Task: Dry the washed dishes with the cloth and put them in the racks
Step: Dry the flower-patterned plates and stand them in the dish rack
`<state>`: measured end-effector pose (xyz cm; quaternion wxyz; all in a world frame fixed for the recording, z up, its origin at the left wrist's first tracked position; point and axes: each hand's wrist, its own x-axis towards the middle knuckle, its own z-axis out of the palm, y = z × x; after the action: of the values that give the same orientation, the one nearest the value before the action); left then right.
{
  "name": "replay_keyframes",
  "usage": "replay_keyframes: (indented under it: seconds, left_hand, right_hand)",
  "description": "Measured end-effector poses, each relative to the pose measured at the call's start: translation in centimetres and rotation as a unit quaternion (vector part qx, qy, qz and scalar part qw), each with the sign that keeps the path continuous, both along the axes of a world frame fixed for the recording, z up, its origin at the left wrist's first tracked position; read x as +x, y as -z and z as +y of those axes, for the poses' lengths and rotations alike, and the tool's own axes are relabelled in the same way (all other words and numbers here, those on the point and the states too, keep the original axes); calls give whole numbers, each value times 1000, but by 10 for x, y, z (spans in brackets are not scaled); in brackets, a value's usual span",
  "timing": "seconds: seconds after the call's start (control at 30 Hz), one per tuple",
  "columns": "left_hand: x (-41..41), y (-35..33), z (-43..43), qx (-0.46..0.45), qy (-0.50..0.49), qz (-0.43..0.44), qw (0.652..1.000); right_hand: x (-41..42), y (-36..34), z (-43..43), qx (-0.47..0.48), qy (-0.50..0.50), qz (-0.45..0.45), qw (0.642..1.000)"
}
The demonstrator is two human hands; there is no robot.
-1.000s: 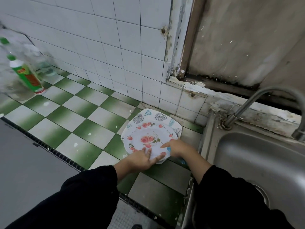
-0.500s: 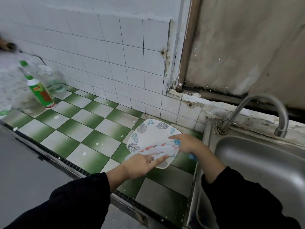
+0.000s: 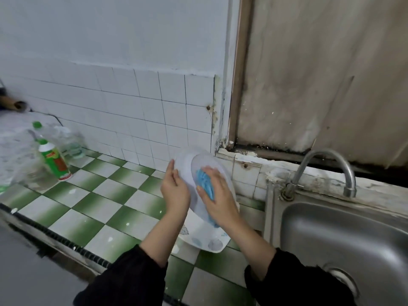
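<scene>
Over the checked surface (image 3: 88,195), the left hand (image 3: 175,188) grips a raised plate (image 3: 187,166) by its rim while the right hand (image 3: 220,195) clutches the cloth (image 3: 204,182) against it; a second plate (image 3: 209,239) lies beneath, so drying looks early, racking undone.

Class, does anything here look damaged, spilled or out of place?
Yes. The foot of the window frame is black with grime, its paint flaking; the ledge below is chipped and stained. White specks dot the counter.

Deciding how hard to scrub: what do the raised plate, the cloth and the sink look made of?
Plate: smooth glossy white, melamine or glazed ceramic, cannot tell which. Cloth: blue, soft bunched folds, likely microfibre. Sink: brushed grey sheen, stainless steel.
</scene>
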<state>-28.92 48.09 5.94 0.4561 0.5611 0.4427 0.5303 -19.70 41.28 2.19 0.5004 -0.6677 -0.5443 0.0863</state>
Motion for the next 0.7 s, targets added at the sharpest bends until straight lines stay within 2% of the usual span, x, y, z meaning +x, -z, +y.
replay_keyframes:
  seconds: [0.03,0.1,0.17,0.23,0.3,0.33,0.4,0.47,0.5,0.53,0.57,0.63,0.7]
  left_hand:
    - [0,-11,0,-18,2,-42,999]
    - [-6,-28,-2,-18,7,-82,996]
    - [-17,-42,-6,7,14,-109,994]
    - [-25,-51,-15,32,24,-125,991]
    - [-27,-59,-27,58,30,-134,989]
    - [-26,-63,-31,67,30,-137,988]
    - [-27,-71,-33,72,21,-147,986]
    - [-35,-78,-26,65,-2,-167,984]
    - [-41,-81,-22,60,-10,-178,982]
    - [-47,-84,-21,61,-14,-188,980]
    - [-53,-87,-20,68,-16,-193,979]
    - [-60,-89,-24,87,-11,-186,979]
    - [-60,-86,-33,92,-1,-169,981]
  right_hand:
    - [3,6,4,-18,-26,-39,999]
    - [18,7,11,0,-9,-44,999]
    - [38,-7,21,51,76,25,995]
    - [54,-35,30,81,165,135,974]
    - [49,-65,37,122,193,173,958]
    - [37,-77,38,146,168,142,965]
    - [6,-86,31,196,40,5,980]
    - [-16,-78,19,208,-92,-177,958]
    - [-12,-72,15,207,-122,-246,939]
    - [-2,-69,13,208,-118,-265,934]
    - [10,-68,13,212,-83,-227,947]
    - [30,-76,17,193,46,-31,980]
    - [37,-98,22,159,145,143,966]
